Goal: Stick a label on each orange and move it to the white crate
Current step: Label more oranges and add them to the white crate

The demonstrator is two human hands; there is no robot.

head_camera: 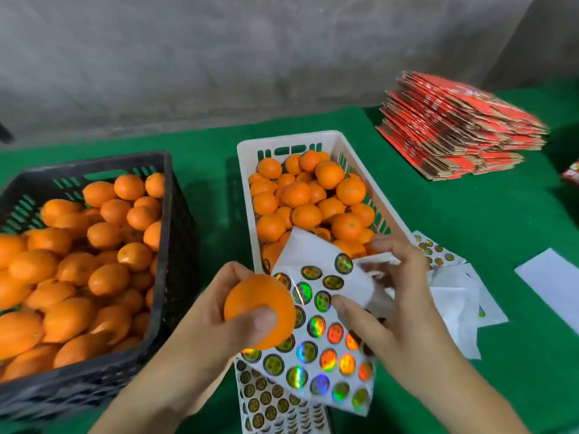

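The left hand (219, 311) holds one orange (259, 310) in a closed grip, thumb pressed across its near face and fingers curled behind it; the orange is raised above the near end of the white crate (247, 145), just left of the sticker sheet (319, 333). The right hand (385, 305) grips the upper right part of that sheet, fingers curled over folded backing paper, with the thumb tip lying on the sheet beside a round holographic label (322, 300). The sheet carries rows of round holographic labels and lies tilted over the crate's near end. The white crate stands at the centre of the green desk (470, 245) and is loaded with oranges along most of its length. The black crate (169, 245) stands to its left, also full of oranges. A second sheet of labels (269, 402) lies under the first at the near edge. Further sheets and white backing papers (454, 296) lie on the desk just right of the white crate. A stack of flattened red cartons (454, 126) sits at the far right of the desk, well apart from the crates.
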